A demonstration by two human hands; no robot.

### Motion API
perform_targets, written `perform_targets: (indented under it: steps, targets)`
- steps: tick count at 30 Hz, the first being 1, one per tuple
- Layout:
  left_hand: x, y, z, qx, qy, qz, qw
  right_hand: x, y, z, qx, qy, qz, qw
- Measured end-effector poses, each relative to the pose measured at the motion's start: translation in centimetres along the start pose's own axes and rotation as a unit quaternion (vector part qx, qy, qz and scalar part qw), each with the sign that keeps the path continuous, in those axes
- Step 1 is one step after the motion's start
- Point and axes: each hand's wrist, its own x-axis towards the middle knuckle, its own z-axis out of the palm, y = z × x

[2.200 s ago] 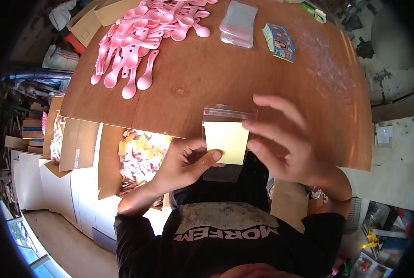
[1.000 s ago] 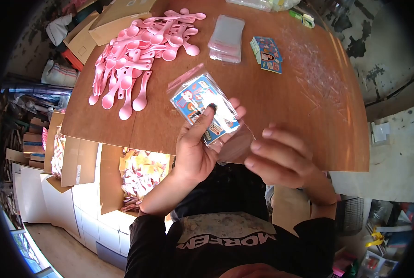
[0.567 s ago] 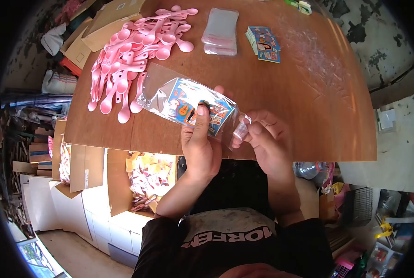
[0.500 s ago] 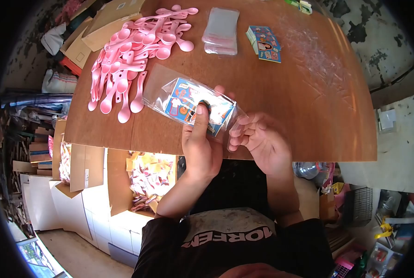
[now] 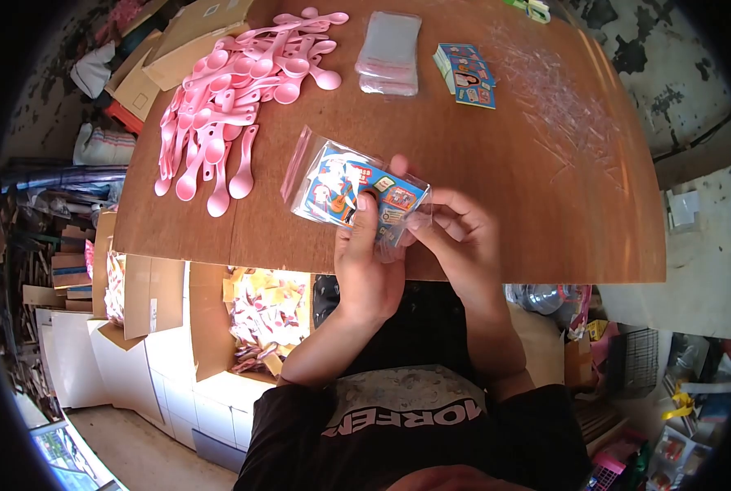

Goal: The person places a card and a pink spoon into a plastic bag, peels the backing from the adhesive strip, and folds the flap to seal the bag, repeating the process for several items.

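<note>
A clear plastic bag (image 5: 302, 193) with a pinkish strip along its left end is held tilted above the table's front edge. Inside it lies a blue printed card (image 5: 398, 196) with small pictures. My left hand (image 5: 370, 274) grips the bag from below, thumb pressed on the front and a fingertip showing behind its upper edge. At the bag's right end, my right hand (image 5: 464, 241) pinches the plastic between thumb and fingers.
Pink plastic spoons (image 5: 218, 123) lie heaped at the table's left. Farther back are a stack of clear bags (image 5: 390, 53), a pile of blue cards (image 5: 468, 78) and thin clear strips (image 5: 562, 114). Below the table edge stands a cardboard box (image 5: 210, 327) full of packets.
The bag has shifted slightly right and its pink-striped left end now shows plainly. My right hand has turned and closed in on the bag's right end.
</note>
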Motion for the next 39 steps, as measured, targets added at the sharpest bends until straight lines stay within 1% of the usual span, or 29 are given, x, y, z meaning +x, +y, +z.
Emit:
perform_targets:
  steps: [2,3,5,7,9,11,12,14,15,17,18,20,22,24,26,30,32,33,34,36,39]
  targets:
    - [0.5,0.6,-0.6,0.043,-0.035,0.007,0.998,-0.1,-0.2,-0.4,-0.01,-0.008,0.005,1.0]
    - [0.5,1.1,-0.7,0.039,-0.035,-0.009,0.999,-0.1,-0.1,-0.5,-0.01,-0.008,0.005,1.0]
    - [0.7,1.1,-0.1,0.017,0.001,0.0,1.0,-0.2,0.1,-0.8,0.022,-0.003,0.038,0.999]
    - [0.8,1.4,0.4,0.005,0.017,0.008,1.0,-0.1,0.3,-0.8,0.029,-0.013,0.033,0.999]
    - [1.0,2.0,-0.3,-0.058,-0.009,-0.07,0.996,-0.1,0.4,-0.9,0.038,-0.023,0.029,0.999]
    - [1.2,2.5,-0.5,-0.073,-0.012,-0.087,0.994,-0.1,0.3,-1.0,0.115,-0.058,0.043,0.991]
    - [1.2,2.6,-0.4,-0.087,-0.015,-0.103,0.991,-0.1,0.4,-0.8,0.115,-0.058,0.043,0.991]
    - [1.0,2.9,-0.1,-0.094,-0.027,-0.094,0.991,-0.2,0.6,-0.3,0.037,-0.018,-0.021,0.999]
    - [0.9,2.9,0.0,-0.072,-0.035,-0.081,0.994,-0.4,0.7,-0.2,0.038,-0.018,-0.021,0.999]
    - [0.8,3.0,0.1,-0.05,-0.043,-0.067,0.996,-0.5,1.0,0.0,-0.051,0.008,-0.083,0.995]
    - [0.8,3.0,0.1,-0.034,-0.042,-0.056,0.997,-0.5,0.9,0.2,-0.051,0.008,-0.084,0.995]
    - [0.7,2.9,0.1,-0.019,-0.04,-0.044,0.998,-0.6,0.7,0.6,0.067,-0.017,-0.091,0.993]
    - [0.6,2.7,0.1,-0.013,-0.051,-0.021,0.998,-0.6,1.0,0.6,0.078,-0.009,-0.093,0.993]
    - [0.4,2.5,0.1,-0.011,-0.042,-0.026,0.999,-0.5,0.8,0.5,0.053,-0.015,-0.05,0.997]
    - [0.2,2.3,0.2,-0.008,-0.033,-0.03,0.999,-0.4,0.7,0.4,0.041,-0.01,-0.043,0.998]
    - [0.0,1.8,-0.1,0.023,-0.048,-0.008,0.999,-0.5,0.3,0.2,0.006,-0.002,-0.019,1.0]
    - [0.5,2.0,-0.3,-0.005,-0.082,-0.001,0.997,-0.7,0.1,-0.2,0.011,-0.002,-0.004,1.0]
    - [0.7,2.3,-0.3,-0.037,-0.088,0.021,0.995,-0.7,0.0,-0.2,0.016,0.0,0.012,1.0]
    - [1.0,2.4,-0.3,-0.036,-0.088,0.024,0.995,-0.8,0.0,-0.1,0.017,-0.004,0.012,1.0]
    - [1.5,2.6,-0.2,0.017,-0.082,0.096,0.992,-0.8,0.0,0.2,0.029,0.018,0.01,0.999]
    - [1.1,2.2,-0.2,-0.01,-0.083,0.087,0.993,-0.5,0.7,0.4,0.041,0.01,-0.019,0.999]
